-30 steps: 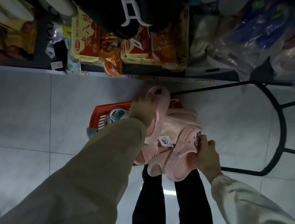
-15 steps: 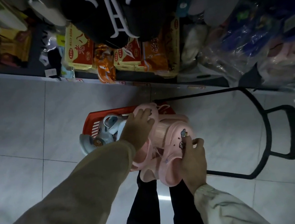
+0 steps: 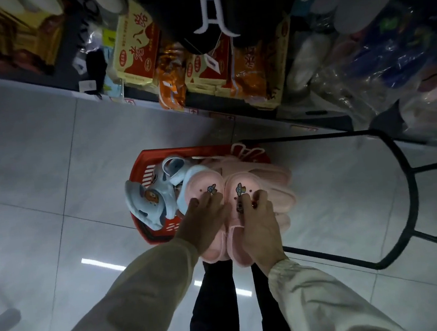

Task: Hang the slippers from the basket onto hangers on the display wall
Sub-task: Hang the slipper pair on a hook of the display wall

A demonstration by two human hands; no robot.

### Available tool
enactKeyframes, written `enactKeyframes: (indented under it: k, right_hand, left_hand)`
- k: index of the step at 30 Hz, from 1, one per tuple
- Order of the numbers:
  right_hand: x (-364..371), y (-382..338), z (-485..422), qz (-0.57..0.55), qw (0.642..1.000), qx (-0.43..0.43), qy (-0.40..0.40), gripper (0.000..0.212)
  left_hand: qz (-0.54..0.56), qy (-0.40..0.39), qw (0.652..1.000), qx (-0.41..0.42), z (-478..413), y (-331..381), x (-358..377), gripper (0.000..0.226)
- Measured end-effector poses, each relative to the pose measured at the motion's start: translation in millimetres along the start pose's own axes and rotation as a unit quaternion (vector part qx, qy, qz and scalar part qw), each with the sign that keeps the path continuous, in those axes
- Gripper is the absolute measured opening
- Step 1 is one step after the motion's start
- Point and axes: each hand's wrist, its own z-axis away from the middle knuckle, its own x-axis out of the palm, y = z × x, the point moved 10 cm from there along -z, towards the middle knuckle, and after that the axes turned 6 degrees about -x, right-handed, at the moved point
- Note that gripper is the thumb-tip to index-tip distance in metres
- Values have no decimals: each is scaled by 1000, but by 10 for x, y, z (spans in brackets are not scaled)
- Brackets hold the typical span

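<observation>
Over floor tiles [image 3: 32, 160], my left hand [image 3: 202, 222] and right hand [image 3: 257, 223] are each gripping a seemingly light, squashy slipper [image 3: 206, 186] by its upper.

You stand in a shop. Boxed goods [image 3: 137, 51] line a shelf [image 3: 261, 117] edged with price tags [image 3: 194, 110]; a red shopping basket [image 3: 182, 151] sits on the tiled floor [image 3: 32, 160].

Glossy grey floor tiles [image 3: 34, 174] reflect a white light streak [image 3: 103, 264]. A dim, dark low shelf [image 3: 232, 106] holds yellow-and-red cardboard boxes [image 3: 137, 54] and, apparently, orange foil packets [image 3: 171, 80].
</observation>
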Motion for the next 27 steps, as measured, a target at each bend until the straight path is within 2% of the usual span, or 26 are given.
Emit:
enactKeyframes:
  k: [5,12,15,21,24,27]
  right_hand:
    - [87,2,-7,-40,998,-32,-23,57]
    - [35,108,-2,-125,991,-44,18,48]
    - [2,115,-51,-144,989,-33,23,54]
    - [41,-13,-138,-154,986,-62,-30,52]
    - [79,-58,-170,-167,978,-92,-79,62]
    - [-38,-31,-270,-205,972,-88,-76,46]
  left_hand:
    - [33,58,996,52,58,162,-28,66]
    - [16,101,985,143,220,258,6,42]
    - [-7,111,980,164,276,298,35,38]
    - [-33,63,991,110,181,157,223,34]
    - [-38,48,993,103,129,150,242,26]
    - [-33,40,994,101,110,158,255,30]
